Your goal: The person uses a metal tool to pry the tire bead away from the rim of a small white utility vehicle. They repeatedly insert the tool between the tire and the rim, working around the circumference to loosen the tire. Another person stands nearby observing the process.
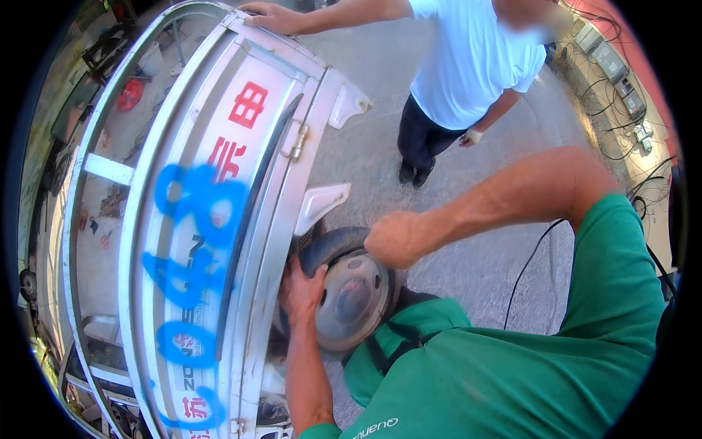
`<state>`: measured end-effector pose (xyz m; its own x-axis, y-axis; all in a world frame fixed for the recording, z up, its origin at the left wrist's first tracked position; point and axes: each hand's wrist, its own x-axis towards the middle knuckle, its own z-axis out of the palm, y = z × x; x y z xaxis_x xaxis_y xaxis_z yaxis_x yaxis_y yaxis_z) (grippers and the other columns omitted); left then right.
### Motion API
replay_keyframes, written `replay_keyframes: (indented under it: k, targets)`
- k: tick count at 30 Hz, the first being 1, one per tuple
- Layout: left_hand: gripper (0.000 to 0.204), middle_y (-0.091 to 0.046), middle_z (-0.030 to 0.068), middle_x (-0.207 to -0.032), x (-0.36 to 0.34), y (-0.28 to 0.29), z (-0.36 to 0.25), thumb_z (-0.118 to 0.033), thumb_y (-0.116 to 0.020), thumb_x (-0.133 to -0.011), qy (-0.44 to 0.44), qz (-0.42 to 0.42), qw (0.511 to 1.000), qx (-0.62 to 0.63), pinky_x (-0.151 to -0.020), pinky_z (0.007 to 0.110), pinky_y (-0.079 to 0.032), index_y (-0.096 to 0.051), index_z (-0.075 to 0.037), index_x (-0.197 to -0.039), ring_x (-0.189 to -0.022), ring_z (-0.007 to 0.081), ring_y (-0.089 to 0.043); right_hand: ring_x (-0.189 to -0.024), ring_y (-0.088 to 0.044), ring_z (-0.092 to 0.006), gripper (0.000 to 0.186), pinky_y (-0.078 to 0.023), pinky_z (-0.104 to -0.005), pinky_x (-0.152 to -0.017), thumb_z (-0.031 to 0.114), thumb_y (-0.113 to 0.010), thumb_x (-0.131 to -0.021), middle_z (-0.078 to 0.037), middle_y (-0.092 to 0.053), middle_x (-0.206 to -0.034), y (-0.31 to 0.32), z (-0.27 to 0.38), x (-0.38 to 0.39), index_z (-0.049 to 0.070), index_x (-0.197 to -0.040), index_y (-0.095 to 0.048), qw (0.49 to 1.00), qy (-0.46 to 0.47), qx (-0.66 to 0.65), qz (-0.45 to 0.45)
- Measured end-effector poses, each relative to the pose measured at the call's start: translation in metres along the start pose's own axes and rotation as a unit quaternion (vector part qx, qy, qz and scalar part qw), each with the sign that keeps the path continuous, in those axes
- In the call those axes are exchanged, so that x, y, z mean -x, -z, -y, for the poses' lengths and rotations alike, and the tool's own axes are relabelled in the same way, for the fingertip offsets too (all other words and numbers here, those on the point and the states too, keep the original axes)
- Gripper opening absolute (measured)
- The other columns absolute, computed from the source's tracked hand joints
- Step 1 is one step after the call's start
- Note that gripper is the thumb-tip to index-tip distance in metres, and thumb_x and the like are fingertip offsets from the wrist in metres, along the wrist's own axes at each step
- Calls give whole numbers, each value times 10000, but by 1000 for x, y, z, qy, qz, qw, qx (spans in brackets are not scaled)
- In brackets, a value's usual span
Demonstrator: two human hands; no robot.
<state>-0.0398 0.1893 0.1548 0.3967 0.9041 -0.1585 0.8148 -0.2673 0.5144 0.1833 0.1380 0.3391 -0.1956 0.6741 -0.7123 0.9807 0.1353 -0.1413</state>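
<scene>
A white metal vehicle panel [256,62] with red characters and blue spray paint fills the left half, with a hinge and brackets along its right edge. My left hand [301,285] rests at that edge beside a grey-rimmed wheel [351,293], thumb and fingers apart, fingertips partly hidden. My right hand [391,240] is closed in a fist over the tire's upper right; anything inside it is hidden.
Another person in a white shirt [475,66] stands beyond the wheel, one hand [267,16] on the panel's top. Electrical boxes [614,77] and loose cables line the right. A red bag [130,95] and assorted items lie behind the panel's railing.
</scene>
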Motion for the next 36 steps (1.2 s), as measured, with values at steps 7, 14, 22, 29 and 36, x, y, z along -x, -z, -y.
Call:
replay_keyframes:
  k: [7,14,22,29,36]
  targets:
    - [848,-455,248,-1532,-10,-2,-15,-482,-749,-835,15,57,998,3,-1129,518,-404,-430,-131,-1537,-1380,434,-471,-945,-736,-398,223,-593,-462,-807,96,-665,-810,-267,-736,-988,-3,-23,-7,-32,-963,-765,999,15,-24,-19]
    - [825,-524,237,-1461,-5,-12,-23,-475,-756,-827,42,58,997,13,-1088,518,-437,-454,-130,-1513,-1329,426,-521,-979,-717,-409,249,-575,-470,-810,92,-624,-816,-277,-728,-1017,10,-33,-53,-26,-982,-767,997,25,31,67]
    - [770,-625,217,-1366,-1,-7,-9,-450,-773,-813,15,-3,1000,8,-1029,495,-490,-514,-133,-1466,-1250,412,-603,-766,-680,-287,303,-548,-404,-686,166,-607,-924,-146,-706,-937,-28,-23,-22,-13,-1151,-699,893,-137,-394,168]
    - [791,-584,224,-1412,-5,3,-7,-457,-772,-815,22,20,999,33,-1063,491,-462,-495,-138,-1484,-1297,417,-559,-638,-615,-188,311,-483,-361,-533,257,-597,-980,-93,-634,-764,-102,-8,9,3,-1135,-686,817,-196,-542,9]
    - [830,-531,235,-1471,-15,-11,-18,-513,-762,-810,31,41,998,44,-1078,506,-447,-480,-149,-1501,-1336,415,-525,-1114,-656,-381,362,-489,-466,-962,251,-575,-982,-192,-719,-1098,-149,-11,17,13,-1240,-662,855,-142,-493,-81]
